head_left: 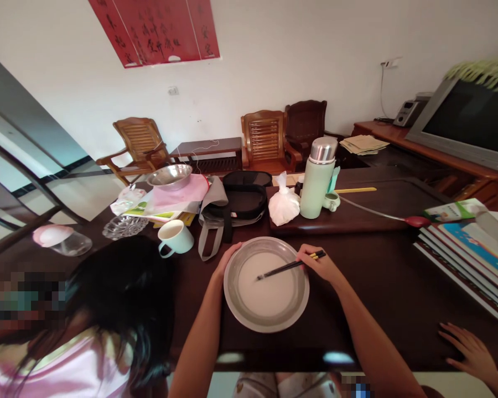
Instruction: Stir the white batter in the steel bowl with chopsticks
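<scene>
A wide metal bowl [266, 326] stands on the dark table in front of me, with a whitish liquid [265, 296] in it. My left hand [227, 261] is closed on the bowl's left rim; part of its fingers is hidden behind the side. In my right hand [318, 263], at the bowl's right edge, is a pair of dark chopsticks [283, 268] with yellowish ends. They slant down to the left, and their tips are in the liquid, coated with white. Beyond the bowl sits a tied plastic bag of white powder [284, 205].
A person [120, 309] leans in at the left, and another person's hand [471, 347] rests on the table at right. Around the bowl are a mug [176, 237], a green thermos [315, 188], a black-and-grey bag [244, 202], a steel basin [170, 176] and stacked books [468, 265].
</scene>
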The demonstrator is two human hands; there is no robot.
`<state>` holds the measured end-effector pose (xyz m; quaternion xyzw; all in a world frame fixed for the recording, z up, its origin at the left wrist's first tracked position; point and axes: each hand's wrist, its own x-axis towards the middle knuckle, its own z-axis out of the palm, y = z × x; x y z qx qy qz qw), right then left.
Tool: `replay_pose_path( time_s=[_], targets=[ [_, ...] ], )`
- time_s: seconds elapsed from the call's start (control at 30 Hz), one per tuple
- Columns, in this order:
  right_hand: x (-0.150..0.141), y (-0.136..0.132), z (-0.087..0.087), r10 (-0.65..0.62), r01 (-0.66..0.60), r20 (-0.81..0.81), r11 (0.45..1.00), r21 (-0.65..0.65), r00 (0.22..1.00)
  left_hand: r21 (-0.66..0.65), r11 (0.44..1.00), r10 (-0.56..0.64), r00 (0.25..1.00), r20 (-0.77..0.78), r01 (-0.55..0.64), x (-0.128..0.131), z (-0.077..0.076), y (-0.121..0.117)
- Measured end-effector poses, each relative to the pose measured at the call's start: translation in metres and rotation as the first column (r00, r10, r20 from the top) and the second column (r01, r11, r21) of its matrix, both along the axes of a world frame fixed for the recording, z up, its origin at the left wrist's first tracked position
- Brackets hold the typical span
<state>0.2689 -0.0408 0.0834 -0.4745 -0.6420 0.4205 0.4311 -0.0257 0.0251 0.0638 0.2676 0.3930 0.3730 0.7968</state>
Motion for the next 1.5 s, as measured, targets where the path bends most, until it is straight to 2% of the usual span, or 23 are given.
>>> replay_pose_path(
  time_s=[0.1,0.3,0.47,0.67,0.87,1.03,1.23,1.37,1.43,1.5],
  targets=[
    [0.006,0.001,-0.004,-0.095,0.097,-0.063,0.995,0.038,0.994,0.013,1.000,0.010,1.000,-0.021,-0.010,0.000,0.000,-0.001],
    [0.004,0.003,-0.013,0.017,-0.016,-0.020,0.999,0.044,1.000,0.077,0.997,0.030,0.999,-0.032,-0.028,-0.001,-0.005,0.001],
    [0.012,0.003,-0.016,-0.076,0.081,-0.072,0.995,0.061,0.994,0.070,0.997,0.026,0.999,-0.040,-0.023,-0.001,-0.005,0.002],
    [0.005,0.003,-0.013,0.012,-0.012,-0.006,0.999,0.041,1.000,0.069,0.998,0.014,0.999,-0.051,-0.010,0.000,-0.001,-0.001],
    [0.010,0.000,-0.012,-0.077,0.080,-0.048,0.994,0.067,0.996,0.095,0.995,0.044,0.997,-0.065,-0.038,0.000,0.001,-0.005],
    [0.005,0.001,-0.014,0.014,-0.015,0.008,0.997,0.078,1.000,0.094,0.996,0.003,1.000,-0.031,0.000,0.000,0.001,-0.004],
    [0.013,0.003,-0.017,-0.041,0.044,-0.042,0.997,0.066,0.998,0.123,0.992,0.001,0.999,-0.036,0.004,0.000,0.002,-0.005],
    [0.008,0.005,-0.023,0.048,-0.049,0.022,0.998,0.035,0.999,0.118,0.993,0.014,0.999,-0.050,-0.008,0.001,0.001,-0.003],
    [0.009,0.006,-0.025,0.014,-0.015,0.033,0.999,0.049,0.999,0.124,0.992,0.011,0.999,-0.047,-0.005,0.000,-0.001,-0.002],
    [0.013,0.007,-0.026,-0.074,0.073,0.006,0.995,0.065,0.997,0.123,0.992,0.009,0.999,-0.048,-0.003,0.000,-0.002,-0.001]
  ],
)
